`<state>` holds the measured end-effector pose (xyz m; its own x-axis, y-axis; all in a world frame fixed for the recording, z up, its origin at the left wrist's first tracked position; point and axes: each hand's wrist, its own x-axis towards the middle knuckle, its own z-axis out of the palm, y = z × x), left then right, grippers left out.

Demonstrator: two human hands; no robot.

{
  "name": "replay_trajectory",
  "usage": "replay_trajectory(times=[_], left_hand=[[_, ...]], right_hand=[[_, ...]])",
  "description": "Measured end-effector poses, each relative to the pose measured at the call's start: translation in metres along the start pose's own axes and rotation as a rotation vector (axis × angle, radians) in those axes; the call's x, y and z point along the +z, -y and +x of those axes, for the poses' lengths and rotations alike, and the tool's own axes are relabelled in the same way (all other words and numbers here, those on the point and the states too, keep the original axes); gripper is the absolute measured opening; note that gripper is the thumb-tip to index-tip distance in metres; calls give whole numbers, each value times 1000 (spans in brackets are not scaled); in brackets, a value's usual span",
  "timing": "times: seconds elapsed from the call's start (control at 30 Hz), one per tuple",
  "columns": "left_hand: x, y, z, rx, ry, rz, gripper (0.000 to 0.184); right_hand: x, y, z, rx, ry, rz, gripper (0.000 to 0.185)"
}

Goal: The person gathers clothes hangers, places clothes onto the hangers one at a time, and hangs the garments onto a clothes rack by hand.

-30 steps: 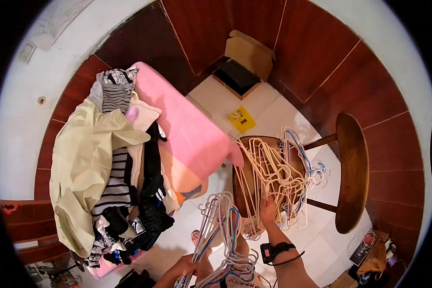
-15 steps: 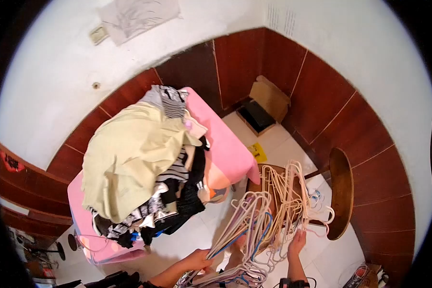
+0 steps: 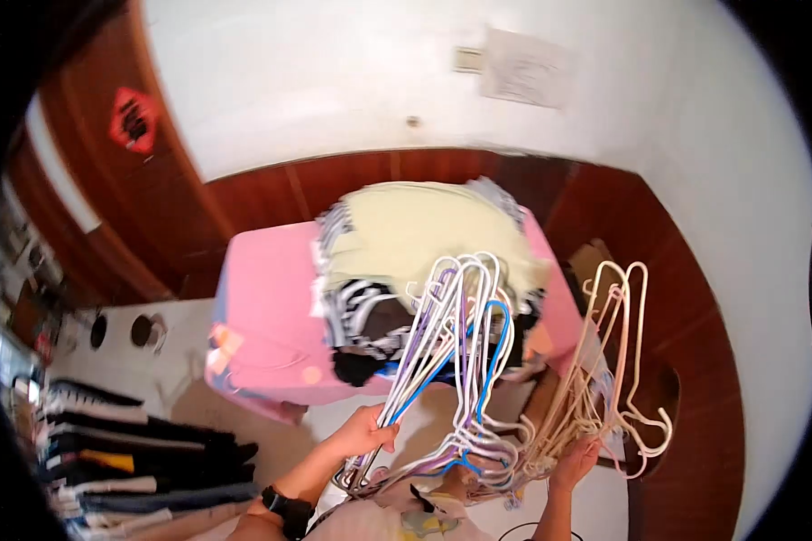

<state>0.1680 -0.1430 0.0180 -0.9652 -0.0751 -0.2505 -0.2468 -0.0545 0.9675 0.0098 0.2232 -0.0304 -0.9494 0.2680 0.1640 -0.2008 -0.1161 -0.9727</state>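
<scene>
In the head view, the left hand (image 3: pixel 367 430) is clenching white, purple and blue hangers (image 3: pixel 463 388) before the near edge of the pink table (image 3: pixel 266 298), partly hiding piled clothes (image 3: pixel 433 221); the right hand (image 3: pixel 576 462) is gripping pale hangers (image 3: pixel 576 388) off its near right corner.

White, purple and blue hangers (image 3: pixel 461 374), pink tablecloth (image 3: pixel 266 302), pale-yellow garment (image 3: pixel 433 221)

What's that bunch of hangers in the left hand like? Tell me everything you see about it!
The bunch of thin white, purple and bright blue clothes hangers looks smooth, like coated wire or plastic. Its frames overlap, rounded ends up, curled hooks clustered at lower right. It slants upward, gripped along one side by the bare left hand. In this view, it crosses in front of the draped pink cloth.
</scene>
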Motion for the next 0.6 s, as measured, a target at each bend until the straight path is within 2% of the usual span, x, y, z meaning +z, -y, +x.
replay_trajectory(times=[0.13,0.2,0.27,0.37,0.47,0.5,0.53,0.6], left_hand=[[-64,9,-61,3,-237,-74,4],[-86,5,-88,8,-364,-92,4],[-107,14,-107,23,-503,-274,4],[-127,15,-126,26,-691,-382,3],[-149,26,-129,54,-858,-421,7],[-155,25,-130,48,-928,-446,7],[-161,23,-129,39,-994,-473,7],[-173,23,-128,70,-1092,-462,6]], right_hand=[[81,33,-16,-27,205,68,23],[123,54,-24,4,420,175,22],[158,50,-24,1,482,191,22],[216,47,-25,67,653,284,13],[271,50,-21,143,918,404,11],[288,57,-23,252,944,373,12],[304,59,-25,205,964,291,13],[337,61,-30,347,1028,307,15]])
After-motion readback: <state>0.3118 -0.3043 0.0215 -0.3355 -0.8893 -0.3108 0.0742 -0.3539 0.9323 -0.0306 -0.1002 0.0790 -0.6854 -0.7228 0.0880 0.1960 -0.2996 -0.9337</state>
